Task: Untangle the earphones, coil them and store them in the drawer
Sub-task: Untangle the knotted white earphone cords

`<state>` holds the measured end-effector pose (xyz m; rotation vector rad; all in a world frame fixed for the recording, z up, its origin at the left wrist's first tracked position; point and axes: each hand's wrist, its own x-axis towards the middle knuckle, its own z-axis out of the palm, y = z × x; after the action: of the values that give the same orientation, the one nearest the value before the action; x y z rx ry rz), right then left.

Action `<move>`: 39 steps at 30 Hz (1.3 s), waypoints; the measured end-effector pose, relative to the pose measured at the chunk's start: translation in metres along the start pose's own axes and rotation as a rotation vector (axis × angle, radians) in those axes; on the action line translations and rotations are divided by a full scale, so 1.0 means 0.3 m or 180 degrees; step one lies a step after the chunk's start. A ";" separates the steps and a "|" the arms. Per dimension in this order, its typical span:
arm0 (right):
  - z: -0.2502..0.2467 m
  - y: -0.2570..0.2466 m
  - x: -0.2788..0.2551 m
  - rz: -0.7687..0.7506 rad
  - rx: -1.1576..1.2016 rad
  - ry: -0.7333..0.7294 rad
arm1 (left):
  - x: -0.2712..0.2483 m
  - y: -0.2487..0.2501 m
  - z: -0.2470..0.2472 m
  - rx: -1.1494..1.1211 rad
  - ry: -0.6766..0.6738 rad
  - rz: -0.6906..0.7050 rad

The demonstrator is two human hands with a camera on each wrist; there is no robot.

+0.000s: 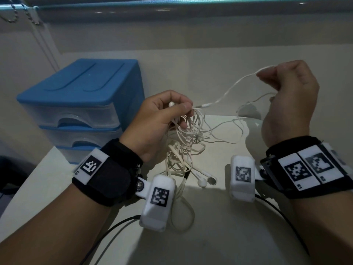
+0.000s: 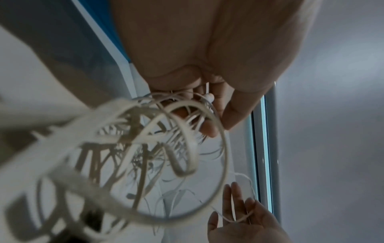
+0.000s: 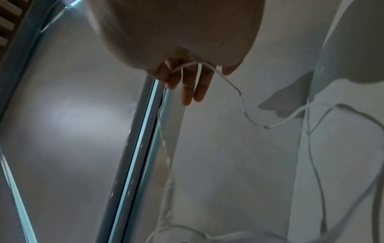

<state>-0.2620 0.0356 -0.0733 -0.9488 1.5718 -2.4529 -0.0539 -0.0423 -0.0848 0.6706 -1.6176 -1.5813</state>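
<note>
The earphones [image 1: 183, 146] are a white tangle of cable held in the air above the table [image 1: 219, 236], between the 2 hands. The bulk of the knot hangs down from the left hand [image 1: 162, 119], so its long axis runs roughly vertical, and 2 earbuds [image 1: 207, 181] dangle at the bottom, near the tabletop; whether they touch it cannot be told. From the top of the knot 1 thin strand [image 1: 235, 87] rises up and to the right, ending in the right hand [image 1: 290, 96].

The left hand is clenched around the top of the tangle, thumb and fingers pinching several loops, with 1 earbud tip showing between them. The left wrist view shows the loops [image 2: 145, 148] spilling out below those fingers [image 2: 232, 111], blurred close to the lens. The right hand, raised higher, pinches the strand between thumb and fingertips; in the right wrist view the cable [image 3: 239, 92] crosses the fingers [image 3: 193, 85] and trails away downward.

The table is pale and glossy, lit in a bright patch under the hands and shadowed elsewhere. At its far left stands a blue drawer unit [image 1: 82, 104] with clear drawer fronts, all pushed in. Behind it runs a light wall, with a window frame [image 1: 191, 4] along the top edge and a bead chain [image 1: 24, 14] hanging at the upper left. The room is dim.
</note>
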 end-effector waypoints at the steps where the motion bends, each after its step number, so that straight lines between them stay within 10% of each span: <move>1: -0.003 -0.007 0.001 0.0076 0.0164 0.0084 | 0.002 0.001 -0.002 -0.0007 0.0036 -0.0005; 9: -0.016 -0.035 0.002 0.0790 0.1745 0.0348 | 0.005 0.008 0.003 -0.0239 0.0204 0.0036; 19: 0.014 -0.004 -0.052 0.0895 -0.0090 -0.2169 | -0.001 0.019 0.002 -0.0425 0.0154 0.0169; 39: 0.020 0.021 -0.086 0.1161 -0.0586 -0.3260 | -0.021 0.026 0.029 -0.0562 -0.0049 0.0297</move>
<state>-0.2395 0.0377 -0.0887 -1.4395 1.3733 -1.2158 -0.0563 -0.0314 -0.0776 0.4838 -1.4775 -1.6409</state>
